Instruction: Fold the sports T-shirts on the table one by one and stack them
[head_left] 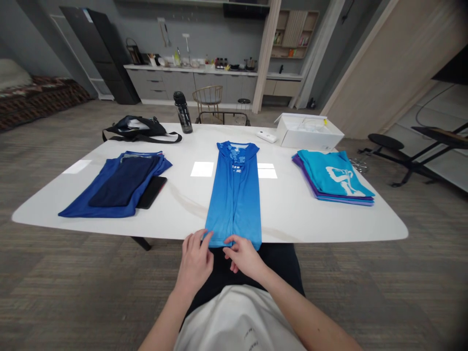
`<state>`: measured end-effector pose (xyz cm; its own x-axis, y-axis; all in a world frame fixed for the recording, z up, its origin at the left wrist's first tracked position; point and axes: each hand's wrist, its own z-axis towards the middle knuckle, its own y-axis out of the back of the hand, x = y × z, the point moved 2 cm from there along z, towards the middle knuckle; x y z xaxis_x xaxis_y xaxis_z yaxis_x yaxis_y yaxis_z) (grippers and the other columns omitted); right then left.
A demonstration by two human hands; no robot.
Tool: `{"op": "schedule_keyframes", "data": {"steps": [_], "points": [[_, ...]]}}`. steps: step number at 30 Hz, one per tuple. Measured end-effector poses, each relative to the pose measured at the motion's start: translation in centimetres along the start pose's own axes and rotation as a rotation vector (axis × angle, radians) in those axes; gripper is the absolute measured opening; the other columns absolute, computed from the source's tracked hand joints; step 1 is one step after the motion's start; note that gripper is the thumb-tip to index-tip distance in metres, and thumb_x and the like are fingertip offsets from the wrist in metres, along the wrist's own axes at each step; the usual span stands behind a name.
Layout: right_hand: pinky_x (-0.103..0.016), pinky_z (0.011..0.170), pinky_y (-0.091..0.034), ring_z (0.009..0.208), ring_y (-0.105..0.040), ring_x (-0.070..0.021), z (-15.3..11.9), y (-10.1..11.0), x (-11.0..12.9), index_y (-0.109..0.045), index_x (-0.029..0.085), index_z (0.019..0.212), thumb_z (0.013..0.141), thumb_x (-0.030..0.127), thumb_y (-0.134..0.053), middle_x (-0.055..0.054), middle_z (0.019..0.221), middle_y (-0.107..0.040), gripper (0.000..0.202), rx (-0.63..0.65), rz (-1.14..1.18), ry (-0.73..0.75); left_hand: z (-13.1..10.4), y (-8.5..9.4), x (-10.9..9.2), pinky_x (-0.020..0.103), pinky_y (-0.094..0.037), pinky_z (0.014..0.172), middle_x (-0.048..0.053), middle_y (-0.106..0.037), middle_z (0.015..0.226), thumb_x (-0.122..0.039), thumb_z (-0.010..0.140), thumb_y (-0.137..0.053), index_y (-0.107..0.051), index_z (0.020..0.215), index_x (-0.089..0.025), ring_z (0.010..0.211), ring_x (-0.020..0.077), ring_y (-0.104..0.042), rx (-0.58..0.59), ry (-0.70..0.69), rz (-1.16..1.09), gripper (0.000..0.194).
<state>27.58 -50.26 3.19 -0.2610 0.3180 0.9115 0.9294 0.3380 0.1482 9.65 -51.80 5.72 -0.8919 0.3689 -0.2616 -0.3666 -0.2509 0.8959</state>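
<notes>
A blue shirt (236,195), its sides folded inward into a long strip, lies on the white table (175,204) with its collar at the far end. Its hem reaches the table's near edge. My left hand (196,258) rests at the hem's left corner, fingers apart and bent, touching the cloth. Near the middle of the hem is my right hand (243,256), with thumb and index finger close to the cloth edge; whether they pinch it is too small to tell.
Dark blue clothes (124,183) and a black phone (151,192) lie left. Folded turquoise and purple shirts (334,175) are stacked right. Farther back stand a black bag (139,127), a bottle (183,113), a white remote (266,137) and a white box (307,134).
</notes>
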Motion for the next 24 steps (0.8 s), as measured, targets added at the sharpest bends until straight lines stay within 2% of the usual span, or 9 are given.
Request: {"op": "schedule_keyframes", "data": {"steps": [2,4,6,9,12,14,18,20,24], "points": [[-0.026,0.044,-0.047,0.047,-0.061,-0.0149,-0.8,0.3,0.2,-0.061,0.023,0.11,0.093,0.036,-0.059,0.002,0.07,-0.067,0.023,-0.024,-0.156,0.108,0.9,0.3,-0.8,0.051,-0.038,0.118,0.013,-0.051,0.15,-0.001,0.086,-0.043,-0.043,0.149,-0.02,0.142,0.0259,-0.045,0.083,-0.19,-0.073,0.066],[-0.032,0.062,-0.053,0.064,-0.066,-0.0187,-1.6,1.0,0.8,-0.066,0.023,0.102,0.096,0.031,-0.055,-0.001,0.073,-0.067,0.015,-0.169,-0.407,0.309,2.1,0.2,-1.6,0.047,-0.038,0.12,0.01,-0.045,0.157,-0.002,0.085,-0.044,-0.034,0.156,-0.022,0.147,0.023,-0.039,0.163,-0.318,-0.126,0.074],[-0.039,0.083,-0.053,0.088,-0.067,-0.024,-2.1,1.8,1.5,-0.068,0.022,0.099,0.098,0.024,-0.051,-0.008,0.09,-0.07,0.017,-0.304,-0.65,0.504,3.3,-0.3,-2.2,0.047,-0.036,0.121,0.011,-0.042,0.16,-0.007,0.087,-0.05,-0.032,0.157,-0.02,0.149,0.0232,-0.035,0.208,-0.367,-0.123,0.073],[-0.046,0.102,-0.046,0.117,-0.059,-0.0281,-2.0,2.6,1.8,-0.067,0.021,0.114,0.097,0.016,-0.049,-0.012,0.123,-0.067,0.026,-0.335,-0.837,0.663,4.2,-1.8,-2.6,0.051,-0.029,0.124,0.015,-0.039,0.16,-0.016,0.088,-0.058,-0.036,0.154,-0.015,0.152,0.0258,-0.031,0.227,-0.359,-0.049,0.07],[-0.049,0.115,-0.037,0.136,-0.048,-0.0281,-1.6,3.0,0.9,-0.061,0.02,0.131,0.097,0.019,-0.053,-0.011,0.146,-0.056,0.035,-0.284,-0.928,0.718,3.9,-3.0,-2.4,0.052,-0.026,0.125,0.017,-0.038,0.161,-0.02,0.087,-0.062,-0.036,0.154,-0.013,0.153,0.0263,-0.028,0.231,-0.336,0.021,0.072],[-0.052,0.12,-0.031,0.141,-0.043,-0.0285,-1.6,3.1,-0.1,-0.056,0.02,0.14,0.096,0.023,-0.058,-0.01,0.152,-0.05,0.045,-0.26,-1.001,0.722,3.3,-3.6,-2.2,0.052,-0.025,0.125,0.015,-0.036,0.162,-0.015,0.088,-0.059,-0.034,0.156,-0.016,0.153,0.0251,-0.027,0.224,-0.324,0.066,0.072],[-0.053,0.121,-0.028,0.146,-0.039,-0.0269,-1.8,3.3,-1.8,-0.046,0.027,0.151,0.095,0.01,-0.054,-0.008,0.156,-0.047,0.059,-0.291,-1.159,0.711,2.4,-4.2,-1.9,0.053,-0.027,0.123,0.01,-0.036,0.163,0.0,0.088,-0.042,-0.033,0.158,-0.023,0.152,0.0236,-0.029,0.183,-0.296,0.151,0.074],[-0.052,0.12,-0.03,0.146,-0.039,-0.0266,-2.0,3.6,-2.3,-0.043,0.03,0.153,0.094,0.006,-0.051,-0.007,0.156,-0.046,0.065,-0.306,-1.214,0.721,2.1,-4.4,-2.1,0.054,-0.027,0.123,0.01,-0.037,0.162,0.002,0.088,-0.038,-0.033,0.158,-0.022,0.152,0.0241,-0.03,0.16,-0.286,0.175,0.074],[-0.051,0.12,-0.029,0.147,-0.037,-0.0268,-2.6,4.1,-2.7,-0.039,0.03,0.156,0.094,0.007,-0.051,-0.007,0.158,-0.045,0.067,-0.306,-1.267,0.752,1.7,-4.3,-2.5,0.056,-0.027,0.123,0.011,-0.042,0.159,0.001,0.089,-0.038,-0.038,0.156,-0.02,0.15,0.0255,-0.034,0.132,-0.281,0.19,0.07]]}}
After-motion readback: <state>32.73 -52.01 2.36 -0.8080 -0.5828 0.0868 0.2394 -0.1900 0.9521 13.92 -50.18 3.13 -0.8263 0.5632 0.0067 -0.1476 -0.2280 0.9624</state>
